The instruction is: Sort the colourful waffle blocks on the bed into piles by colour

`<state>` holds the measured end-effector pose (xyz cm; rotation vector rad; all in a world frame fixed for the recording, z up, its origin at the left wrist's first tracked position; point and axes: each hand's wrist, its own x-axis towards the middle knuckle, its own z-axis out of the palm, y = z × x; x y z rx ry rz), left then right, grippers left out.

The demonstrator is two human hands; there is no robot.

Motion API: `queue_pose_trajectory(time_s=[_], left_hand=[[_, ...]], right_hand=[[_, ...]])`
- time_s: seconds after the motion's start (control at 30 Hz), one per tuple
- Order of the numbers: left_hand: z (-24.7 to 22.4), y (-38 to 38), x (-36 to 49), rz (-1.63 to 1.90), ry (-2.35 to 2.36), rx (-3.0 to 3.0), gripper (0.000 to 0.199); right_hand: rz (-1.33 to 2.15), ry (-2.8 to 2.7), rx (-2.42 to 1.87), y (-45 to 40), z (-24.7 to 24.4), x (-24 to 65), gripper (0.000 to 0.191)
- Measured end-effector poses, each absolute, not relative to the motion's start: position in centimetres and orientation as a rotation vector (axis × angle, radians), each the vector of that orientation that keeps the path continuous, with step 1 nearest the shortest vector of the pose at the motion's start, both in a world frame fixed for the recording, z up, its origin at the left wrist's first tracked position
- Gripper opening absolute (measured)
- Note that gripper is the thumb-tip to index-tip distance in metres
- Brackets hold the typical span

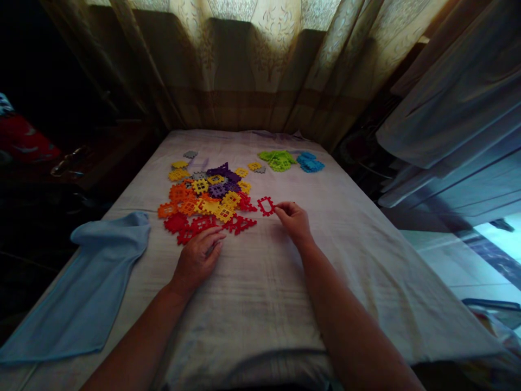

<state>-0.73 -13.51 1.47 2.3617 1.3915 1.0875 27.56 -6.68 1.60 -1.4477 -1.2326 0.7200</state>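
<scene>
Between the thumb and fingers of my right hand (293,220) is a red square frame-shaped building piece (266,206), gripped at its right edge. My left hand (199,254) rests at the near side of a mixed pile, fingers stretched out and touching or just over the red pieces (199,225). Behind those lie orange pieces (179,193), yellow window-like pieces (225,212) and purple pieces (223,175), all with toothed edges. Some pieces under the left fingers are hidden.
Green pieces (278,160) and blue pieces (310,162) form separate heaps at the back right. A light blue cloth (101,282) lies along the left edge of the sheet-covered table (350,239). Curtains (252,70) hang behind, and draped fabric (456,103) hangs at the right.
</scene>
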Motion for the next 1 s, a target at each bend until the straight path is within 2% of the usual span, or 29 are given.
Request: queue_pose_trajectory(time_s=[0.23,0.57,0.83,1.0], left_hand=[[1.3,-13.4,-0.6,1.089,1.388,2.377,0.027],[1.6,-13.5,-0.7,1.092,1.375,2.41,0.026],[1.4,-13.5,-0.7,1.108,1.388,2.385,0.026],[1.4,-13.5,-0.7,1.111,1.385,2.39,0.026]], right_hand=[[0.322,-1.031,-1.815,-6.1,1.0,34.0,0.028],[0.173,-1.098,-2.055,-6.2,0.7,33.8,0.023],[0.056,-1.184,-1.977,-6.4,0.7,33.3,0.025],[0.02,-1.456,-1.761,-7.1,1.0,30.0,0.024]])
